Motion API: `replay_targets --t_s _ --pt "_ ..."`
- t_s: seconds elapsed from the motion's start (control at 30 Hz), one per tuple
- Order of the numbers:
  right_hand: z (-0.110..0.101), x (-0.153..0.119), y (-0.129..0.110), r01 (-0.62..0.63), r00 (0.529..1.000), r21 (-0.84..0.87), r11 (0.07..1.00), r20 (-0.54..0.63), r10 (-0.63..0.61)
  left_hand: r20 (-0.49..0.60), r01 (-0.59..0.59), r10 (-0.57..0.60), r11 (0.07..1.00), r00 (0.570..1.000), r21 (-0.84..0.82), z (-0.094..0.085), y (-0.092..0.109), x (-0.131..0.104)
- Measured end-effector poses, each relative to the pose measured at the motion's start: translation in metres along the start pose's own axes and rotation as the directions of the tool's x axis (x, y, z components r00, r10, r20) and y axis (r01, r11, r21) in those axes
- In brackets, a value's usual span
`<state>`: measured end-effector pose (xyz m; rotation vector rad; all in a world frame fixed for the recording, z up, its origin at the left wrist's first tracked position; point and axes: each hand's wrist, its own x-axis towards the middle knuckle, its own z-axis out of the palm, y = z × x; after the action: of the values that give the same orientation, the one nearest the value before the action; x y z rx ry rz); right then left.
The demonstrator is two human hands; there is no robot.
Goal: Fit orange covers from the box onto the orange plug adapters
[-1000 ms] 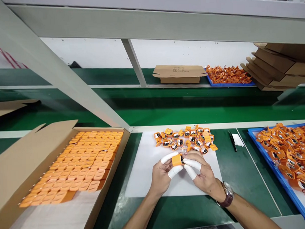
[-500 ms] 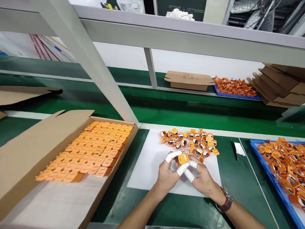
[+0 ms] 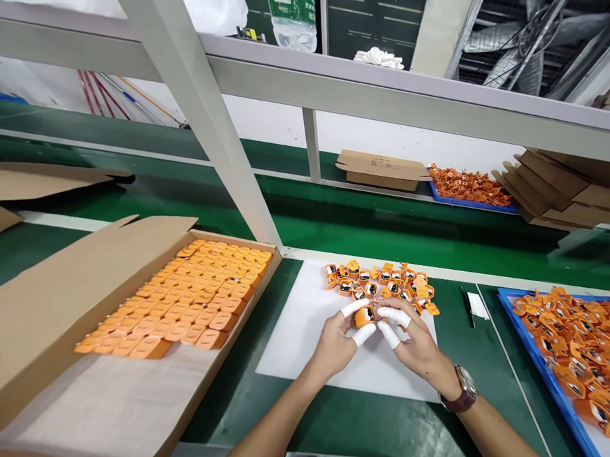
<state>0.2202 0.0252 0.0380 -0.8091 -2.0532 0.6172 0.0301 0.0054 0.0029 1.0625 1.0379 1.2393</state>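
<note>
A small orange plastic case [image 3: 365,316] sits between the fingertips of my left hand [image 3: 336,344], over a white sheet [image 3: 309,348]. Its open side shows white and dark parts inside. My right hand [image 3: 414,348] is at the case's right edge, thumb and fingers bent toward it; whatever lies between those fingertips is too small to make out. White covers wrap several fingertips on both hands. Just beyond them, a group of open orange cases [image 3: 392,285] with loose lids lies on the sheet's far part.
At left, a cardboard box [image 3: 257,283] holds rows of closed orange cases [image 3: 187,292]. A blue tray [image 3: 534,367] of open cases stands at right, near a dark, thin tool [image 3: 468,308] and white paper slip [image 3: 480,306]. A metal post [image 3: 216,125] rises behind the box.
The case has turned from its smooth closed face to its open side. My right fingers have shifted from around it to its right edge. The camera view has shifted slightly.
</note>
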Motion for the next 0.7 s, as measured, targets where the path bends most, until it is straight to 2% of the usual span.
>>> replay_targets --t_s 0.1,0.17,0.33,0.47,0.6,0.7 --pt "-0.007 0.006 0.001 -0.004 1.0 0.063 0.998 0.024 0.003 0.078 0.092 -0.091 0.996 0.993 -0.015 -0.001 0.001 0.001" --pt "-0.007 0.004 0.004 -0.053 0.998 0.126 0.991 0.028 0.05 0.101 0.108 -0.104 0.993 0.989 -0.036 -0.002 0.002 0.001" --pt "-0.002 -0.007 0.015 -0.182 0.98 0.321 0.929 -0.017 0.197 0.117 0.075 -0.067 0.995 0.991 -0.062 -0.004 0.005 0.001" --pt "-0.001 -0.01 0.018 -0.216 0.971 0.388 0.896 -0.012 0.24 0.106 0.007 -0.006 1.0 0.994 -0.003 -0.003 0.003 0.002" --pt "0.0 -0.012 0.019 -0.245 0.959 0.487 0.838 -0.007 0.285 0.102 0.027 -0.032 0.998 0.994 0.055 -0.001 0.0 0.002" --pt "0.001 -0.012 0.019 -0.245 0.958 0.514 0.822 0.0 0.286 0.119 -0.007 -0.005 0.995 0.993 0.096 -0.001 -0.001 0.001"
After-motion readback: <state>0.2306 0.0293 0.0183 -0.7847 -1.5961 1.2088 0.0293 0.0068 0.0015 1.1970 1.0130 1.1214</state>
